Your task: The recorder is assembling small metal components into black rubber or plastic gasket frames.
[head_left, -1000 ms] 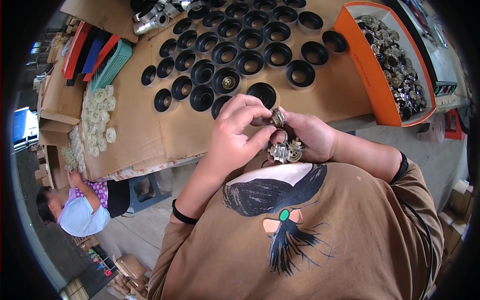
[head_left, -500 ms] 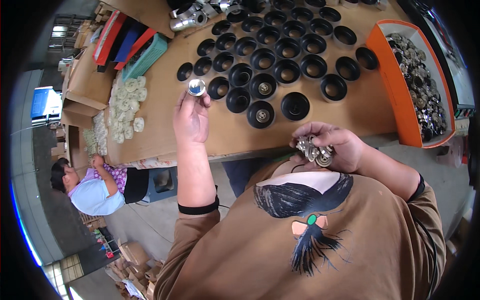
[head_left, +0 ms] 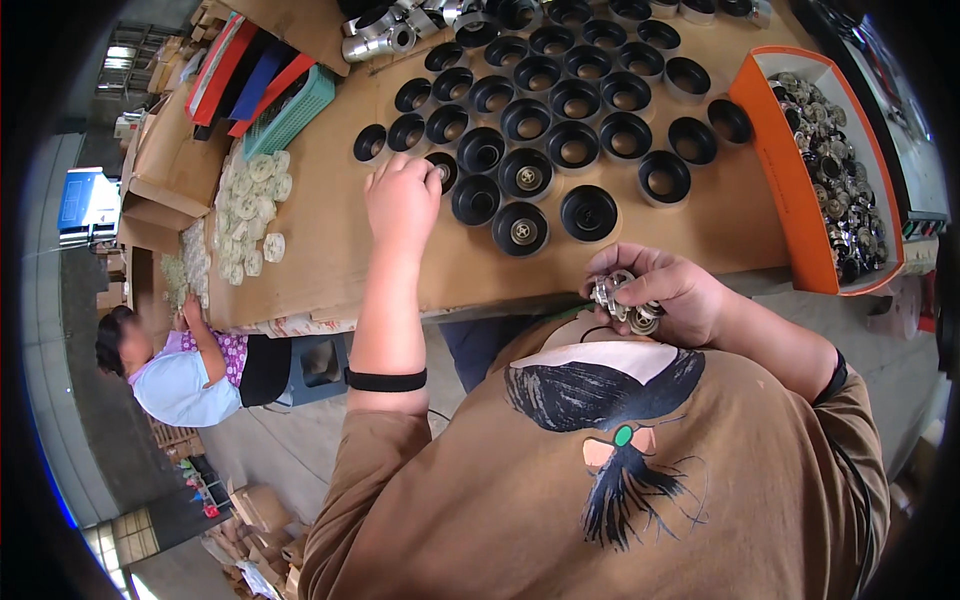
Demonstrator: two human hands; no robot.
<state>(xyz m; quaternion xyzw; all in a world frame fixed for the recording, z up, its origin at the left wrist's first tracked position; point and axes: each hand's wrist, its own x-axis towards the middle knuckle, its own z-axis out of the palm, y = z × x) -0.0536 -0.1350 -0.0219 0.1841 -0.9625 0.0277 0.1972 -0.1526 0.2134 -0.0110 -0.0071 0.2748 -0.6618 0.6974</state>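
Note:
My left hand [head_left: 403, 200] is palm down over the left side of the group of cups, its fingers closed on a small round metal part [head_left: 440, 173]. That part sits at the opening of a black cup [head_left: 449, 163], which the hand partly covers. My right hand [head_left: 675, 290], near the table's front edge, is closed round several shiny round metal parts [head_left: 625, 302]. Beside the left hand, black cups with clear outer walls stand in rows. Round metal pieces show inside two cups, one in the nearest cup [head_left: 521, 230] and one in the cup behind it [head_left: 526, 175].
An orange box [head_left: 775, 170] full of metal parts stands at the right. Chrome tubes [head_left: 385, 42] lie at the back. Clear plastic pieces [head_left: 250, 215] are heaped at the left, near a green basket [head_left: 292, 112]. Beyond them a person [head_left: 190, 370] sits at the table.
My left hand has turned palm down and moved with the metal part from above the table to the black cup. My right hand stays in about the same place, still holding its parts.

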